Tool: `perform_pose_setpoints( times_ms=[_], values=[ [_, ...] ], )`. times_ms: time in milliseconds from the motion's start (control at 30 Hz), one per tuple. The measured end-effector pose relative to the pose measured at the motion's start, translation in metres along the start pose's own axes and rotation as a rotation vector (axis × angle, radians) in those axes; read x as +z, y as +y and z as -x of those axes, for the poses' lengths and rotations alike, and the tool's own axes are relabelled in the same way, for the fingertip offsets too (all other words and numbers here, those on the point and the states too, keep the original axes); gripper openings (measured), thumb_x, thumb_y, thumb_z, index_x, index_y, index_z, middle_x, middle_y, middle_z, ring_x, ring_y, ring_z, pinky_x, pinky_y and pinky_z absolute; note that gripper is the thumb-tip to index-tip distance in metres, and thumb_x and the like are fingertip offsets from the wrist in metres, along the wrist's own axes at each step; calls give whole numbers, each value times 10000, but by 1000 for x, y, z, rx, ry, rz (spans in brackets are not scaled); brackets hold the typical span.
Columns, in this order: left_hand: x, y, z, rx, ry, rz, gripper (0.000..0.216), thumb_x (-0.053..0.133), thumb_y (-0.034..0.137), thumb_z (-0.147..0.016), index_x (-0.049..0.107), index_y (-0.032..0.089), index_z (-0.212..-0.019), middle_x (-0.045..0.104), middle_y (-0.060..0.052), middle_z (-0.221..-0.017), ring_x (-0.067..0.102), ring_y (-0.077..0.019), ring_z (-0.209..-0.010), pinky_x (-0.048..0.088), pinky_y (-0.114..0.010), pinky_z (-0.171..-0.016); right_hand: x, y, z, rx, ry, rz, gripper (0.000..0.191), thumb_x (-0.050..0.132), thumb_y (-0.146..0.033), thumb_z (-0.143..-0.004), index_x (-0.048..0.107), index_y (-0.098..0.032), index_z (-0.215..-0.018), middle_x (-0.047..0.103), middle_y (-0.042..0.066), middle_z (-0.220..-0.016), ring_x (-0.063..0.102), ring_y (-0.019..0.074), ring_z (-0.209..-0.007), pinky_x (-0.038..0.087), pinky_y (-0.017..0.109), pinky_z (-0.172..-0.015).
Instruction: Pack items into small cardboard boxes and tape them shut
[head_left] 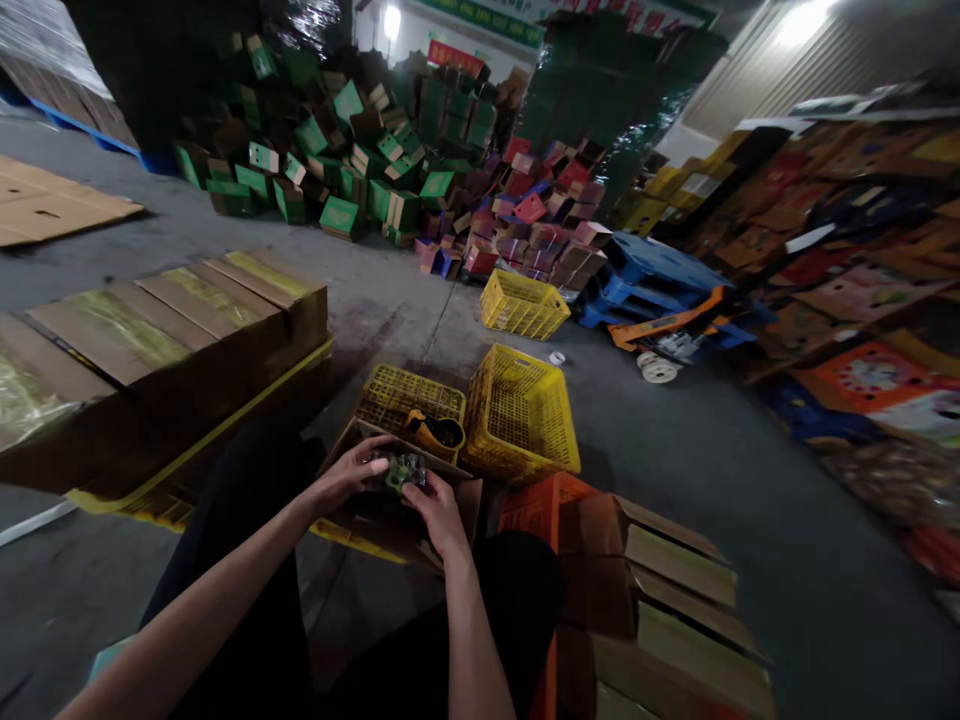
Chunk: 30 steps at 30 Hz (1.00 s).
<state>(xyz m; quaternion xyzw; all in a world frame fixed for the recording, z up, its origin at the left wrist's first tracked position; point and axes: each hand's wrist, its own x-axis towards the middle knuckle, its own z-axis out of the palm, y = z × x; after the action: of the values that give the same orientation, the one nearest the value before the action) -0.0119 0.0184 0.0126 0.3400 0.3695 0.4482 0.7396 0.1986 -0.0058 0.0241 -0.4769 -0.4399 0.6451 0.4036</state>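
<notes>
Between my hands is a small clear plastic pack [403, 472] with something dark green inside. The fingers of my left hand [351, 474] hold its left end, and those of my right hand [439, 512] pinch its right end. An open cardboard box [469, 500] lies below both hands, between my knees; its inside is dark and I cannot make out the contents. Just beyond the box, a yellow and black object [435, 432], too dim to name, rests by a yellow slatted crate [401, 392].
An open yellow crate [525, 410] stands beyond my right hand, another yellow crate [525, 303] farther off. Taped cartons [172, 320] line my left; more cartons [675, 590] sit by an orange crate [540, 500] at right. Behind are heaped green boxes [341, 215] and blue pallets [652, 265].
</notes>
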Motion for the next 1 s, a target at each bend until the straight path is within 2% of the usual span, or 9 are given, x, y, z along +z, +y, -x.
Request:
perform_pose_setpoints(
  times_ms=[100, 267, 400, 567, 800, 1000],
  values=[
    [-1, -2, -2, 28, -13, -156, 643, 875, 473, -707, 696, 180, -1251, 731, -104, -1155, 680, -272, -1025, 516, -341, -879, -1, -1, 0, -13, 32, 29, 437, 823, -488, -752, 767, -216, -1090, 759, 44, -1061, 675, 248, -1001, 568, 355, -841],
    [-4, -5, -6, 40, 125, -241, 552, 856, 549, -683, 769, 131, -1033, 763, -75, -913, 694, -222, -809, 514, -286, -740, -3, 1, -1, -55, 43, -41, 413, 745, -553, -815, 790, -202, -1027, 758, 55, -1019, 678, 221, -942, 561, 324, -796],
    [-3, -2, -5, 69, 172, -288, 566, 837, 585, -685, 796, 132, -1022, 778, -99, -967, 707, -249, -868, 530, -291, -743, -7, 4, -4, -88, 104, -2, 360, 742, -536, -816, 802, -206, -948, 755, 41, -957, 662, 204, -892, 543, 289, -747],
    [-1, -1, -4, 41, 184, -244, 634, 832, 618, -676, 791, 125, -1073, 776, -116, -1042, 717, -285, -945, 574, -335, -775, -13, 10, -7, -98, 183, 13, 359, 748, -517, -811, 812, -202, -971, 758, 43, -936, 651, 202, -857, 526, 283, -716],
    [-1, -2, -6, 25, 197, -126, 675, 875, 607, -613, 759, 118, -1063, 763, -103, -997, 722, -271, -911, 591, -393, -818, -22, 15, -12, -82, 299, 1, 413, 788, -529, -742, 821, -202, -992, 767, 44, -898, 658, 224, -836, 536, 318, -715],
    [-3, -5, -7, 43, 211, -178, 596, 855, 613, -637, 741, 135, -975, 739, -73, -917, 701, -231, -855, 595, -357, -766, -27, 15, -11, -98, 291, 89, 409, 761, -538, -763, 823, -207, -995, 765, 33, -860, 657, 225, -804, 522, 315, -716]
  ],
)
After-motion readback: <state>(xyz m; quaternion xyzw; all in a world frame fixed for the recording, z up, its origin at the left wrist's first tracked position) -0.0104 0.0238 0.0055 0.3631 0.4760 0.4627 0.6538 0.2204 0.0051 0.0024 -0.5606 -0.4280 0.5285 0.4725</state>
